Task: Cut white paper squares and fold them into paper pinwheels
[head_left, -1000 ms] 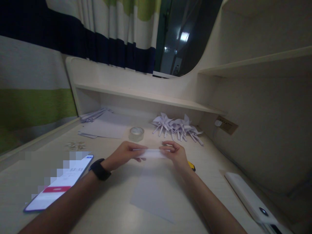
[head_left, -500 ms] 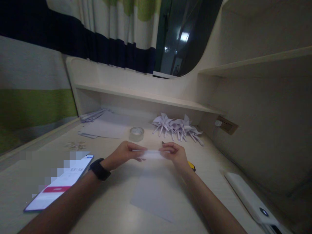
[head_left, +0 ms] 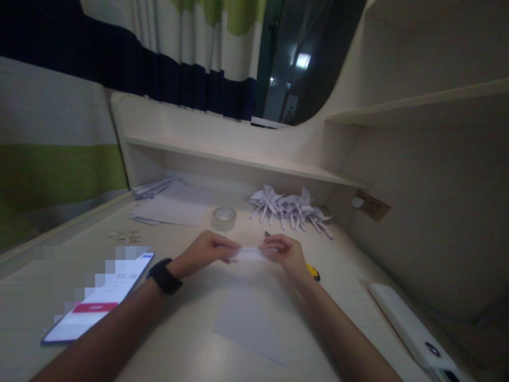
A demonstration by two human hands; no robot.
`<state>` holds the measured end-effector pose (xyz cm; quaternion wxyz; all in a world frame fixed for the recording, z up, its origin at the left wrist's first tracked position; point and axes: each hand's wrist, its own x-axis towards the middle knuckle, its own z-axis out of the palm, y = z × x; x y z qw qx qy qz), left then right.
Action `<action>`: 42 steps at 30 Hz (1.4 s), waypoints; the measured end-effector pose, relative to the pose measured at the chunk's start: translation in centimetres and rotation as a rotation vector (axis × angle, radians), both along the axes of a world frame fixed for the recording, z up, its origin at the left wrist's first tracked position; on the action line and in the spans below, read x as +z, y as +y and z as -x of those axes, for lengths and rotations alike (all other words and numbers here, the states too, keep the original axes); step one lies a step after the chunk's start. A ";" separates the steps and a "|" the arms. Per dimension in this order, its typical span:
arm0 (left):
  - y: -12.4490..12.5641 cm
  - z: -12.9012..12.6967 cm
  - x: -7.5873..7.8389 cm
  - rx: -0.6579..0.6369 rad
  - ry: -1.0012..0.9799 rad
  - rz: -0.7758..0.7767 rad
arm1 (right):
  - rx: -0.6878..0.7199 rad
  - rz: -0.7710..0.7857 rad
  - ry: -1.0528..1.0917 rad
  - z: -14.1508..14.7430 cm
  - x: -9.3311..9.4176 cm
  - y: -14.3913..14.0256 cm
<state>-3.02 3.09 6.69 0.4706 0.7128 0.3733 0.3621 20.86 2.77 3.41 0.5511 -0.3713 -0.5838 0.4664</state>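
Observation:
Above the middle of the desk, my left hand (head_left: 209,249) and my right hand (head_left: 285,252) pinch the two ends of a narrow white paper strip (head_left: 249,254). The strip lies level between the fingertips; whether it is folded or rolled is blurred. Below it, a white sheet of paper (head_left: 248,323) spreads toward me over the desk. I cannot tell if strip and sheet are one piece. Behind my right wrist shows a yellow and black object (head_left: 313,272), mostly hidden. A dark tip (head_left: 267,234) sticks out beyond my right fingers.
A roll of clear tape (head_left: 224,218) stands beyond my hands. Several paper pinwheels (head_left: 284,204) lie at the back right, stacked paper (head_left: 175,204) at the back left. A lit phone (head_left: 107,300) rests by my left forearm. At right are a white device (head_left: 405,318) and a wall socket (head_left: 371,206).
Both hands keep their hold on the paper strip with hardly any movement. The whole view has shifted very slightly.

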 end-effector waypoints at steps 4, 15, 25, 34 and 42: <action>0.4 0.1 -0.4 0.027 0.029 -0.042 | -0.028 0.010 0.007 0.4 0.2 -0.1; 0.2 -0.5 -0.4 0.046 0.077 -0.052 | -0.145 0.052 0.010 1.0 0.1 0.1; 0.6 -0.2 -0.8 0.029 0.095 -0.137 | -0.182 0.058 0.021 1.0 0.0 0.1; 0.0 -0.3 -0.3 0.042 0.057 -0.110 | -0.138 0.035 0.010 0.9 0.5 -0.1; 0.4 -0.2 -0.9 0.027 -0.033 -0.026 | -0.107 0.056 0.030 0.8 0.5 -0.1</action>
